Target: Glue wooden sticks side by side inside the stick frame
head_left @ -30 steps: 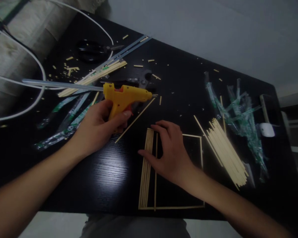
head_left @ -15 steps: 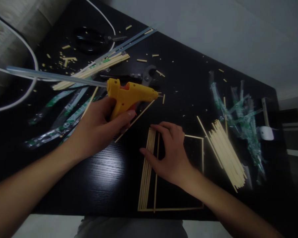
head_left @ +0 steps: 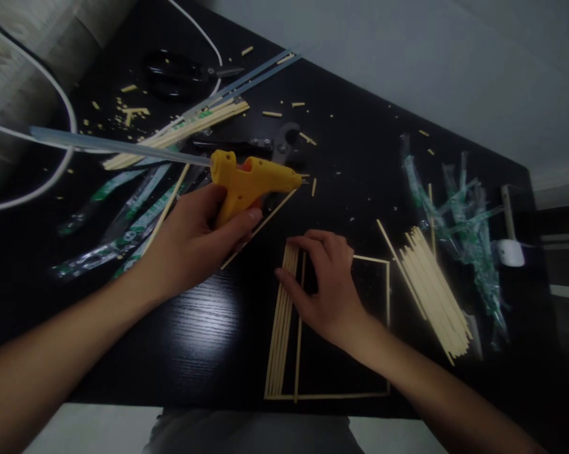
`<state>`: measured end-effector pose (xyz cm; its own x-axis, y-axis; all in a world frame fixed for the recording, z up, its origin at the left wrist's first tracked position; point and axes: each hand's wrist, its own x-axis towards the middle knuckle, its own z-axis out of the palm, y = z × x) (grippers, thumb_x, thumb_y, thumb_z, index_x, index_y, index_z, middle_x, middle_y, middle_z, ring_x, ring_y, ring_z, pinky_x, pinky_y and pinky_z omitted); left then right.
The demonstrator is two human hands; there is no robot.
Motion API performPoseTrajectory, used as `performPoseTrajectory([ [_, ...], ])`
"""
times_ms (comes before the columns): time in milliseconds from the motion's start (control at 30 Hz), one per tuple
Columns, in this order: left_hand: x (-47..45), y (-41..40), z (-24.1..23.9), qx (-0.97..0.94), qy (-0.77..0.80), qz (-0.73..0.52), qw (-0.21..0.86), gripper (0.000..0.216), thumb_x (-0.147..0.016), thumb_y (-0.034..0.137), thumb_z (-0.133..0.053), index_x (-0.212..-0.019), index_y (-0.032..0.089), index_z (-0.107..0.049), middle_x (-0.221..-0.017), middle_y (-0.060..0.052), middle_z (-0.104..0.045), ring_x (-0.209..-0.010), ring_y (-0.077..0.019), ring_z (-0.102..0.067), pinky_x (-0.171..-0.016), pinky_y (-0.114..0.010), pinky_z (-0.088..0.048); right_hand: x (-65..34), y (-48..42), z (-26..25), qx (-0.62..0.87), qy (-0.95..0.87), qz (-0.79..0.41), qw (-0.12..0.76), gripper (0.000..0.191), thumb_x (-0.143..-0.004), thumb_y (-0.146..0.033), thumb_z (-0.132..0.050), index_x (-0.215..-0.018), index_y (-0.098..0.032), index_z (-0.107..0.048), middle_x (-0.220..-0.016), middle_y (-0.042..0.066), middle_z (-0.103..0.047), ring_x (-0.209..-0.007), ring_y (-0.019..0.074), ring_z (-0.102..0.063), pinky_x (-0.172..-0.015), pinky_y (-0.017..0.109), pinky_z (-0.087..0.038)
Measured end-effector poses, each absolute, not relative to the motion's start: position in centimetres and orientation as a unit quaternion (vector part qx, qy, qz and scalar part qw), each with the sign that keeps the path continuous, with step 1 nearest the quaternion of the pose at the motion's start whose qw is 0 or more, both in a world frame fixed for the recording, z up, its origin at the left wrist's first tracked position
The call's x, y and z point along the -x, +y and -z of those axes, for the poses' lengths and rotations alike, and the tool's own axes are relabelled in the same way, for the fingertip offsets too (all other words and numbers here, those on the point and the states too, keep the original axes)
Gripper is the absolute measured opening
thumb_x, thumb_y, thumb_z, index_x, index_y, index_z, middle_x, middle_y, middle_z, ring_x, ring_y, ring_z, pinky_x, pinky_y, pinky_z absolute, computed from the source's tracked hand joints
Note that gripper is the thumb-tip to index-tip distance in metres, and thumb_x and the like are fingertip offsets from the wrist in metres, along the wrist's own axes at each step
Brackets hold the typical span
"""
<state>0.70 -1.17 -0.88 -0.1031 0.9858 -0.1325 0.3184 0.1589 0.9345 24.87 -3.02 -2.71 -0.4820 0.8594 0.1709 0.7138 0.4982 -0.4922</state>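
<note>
While left hand (head_left: 190, 243) grips glue gun (head_left: 251, 183), right hand (head_left: 329, 284) presses stick frame (head_left: 284, 328).

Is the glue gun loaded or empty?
Loaded: a clear glue stick juts from the rear of the glue gun in the left hand.

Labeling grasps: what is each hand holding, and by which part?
Left hand grips the yellow glue gun by its handle. Right hand holds nothing; it rests flat on the stick frame.

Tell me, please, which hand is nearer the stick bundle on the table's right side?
Right. The right hand rests on the stick frame beside the stick bundle; the left hand holds the glue gun, farther off.
</note>
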Motion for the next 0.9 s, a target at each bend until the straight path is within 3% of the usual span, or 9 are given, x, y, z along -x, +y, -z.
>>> performPoseTrajectory([
  [167,-0.64,-1.23,0.95,-0.534,0.629,-0.387,0.412,0.034,-0.089,0.051,-0.071,-0.096,0.018,-0.073,-0.071,0.001,-0.069,-0.058,-0.0153,-0.063,-0.050,-0.024,-0.044,-24.93,-3.00,2.84,0.468,-0.842,-0.173,0.202,0.034,-0.108,-0.039,-0.067,-0.137,-0.022,-0.063,-0.130,0.015,-0.064,-0.124,0.0349,-0.062,-0.108,0.058,-0.048],
  [367,-0.79,-1.20,1.05,-0.537,0.653,-0.387,0.367,0.035,-0.091,0.053,-0.072,-0.091,0.018,-0.072,-0.073,-0.001,-0.070,-0.060,-0.0158,-0.061,-0.052,-0.026,-0.040,-24.90,-3.01,2.82,0.473,-0.841,-0.170,0.198,0.033,-0.109,-0.042,-0.065,-0.137,-0.025,-0.064,-0.130,0.014,-0.065,-0.124,0.0352,-0.063,-0.108,0.060,-0.049],
  [900,-0.81,-1.17,1.40,-0.518,0.661,-0.398,0.369,0.036,-0.091,0.055,-0.074,-0.093,0.019,-0.070,-0.075,-0.002,-0.072,-0.060,-0.0167,-0.064,-0.052,-0.026,-0.042,-24.84,-2.90,3.01,0.464,-0.844,-0.166,0.213,0.030,-0.109,-0.039,-0.066,-0.134,-0.021,-0.066,-0.129,0.014,-0.066,-0.122,0.0339,-0.063,-0.106,0.056,-0.048],
])
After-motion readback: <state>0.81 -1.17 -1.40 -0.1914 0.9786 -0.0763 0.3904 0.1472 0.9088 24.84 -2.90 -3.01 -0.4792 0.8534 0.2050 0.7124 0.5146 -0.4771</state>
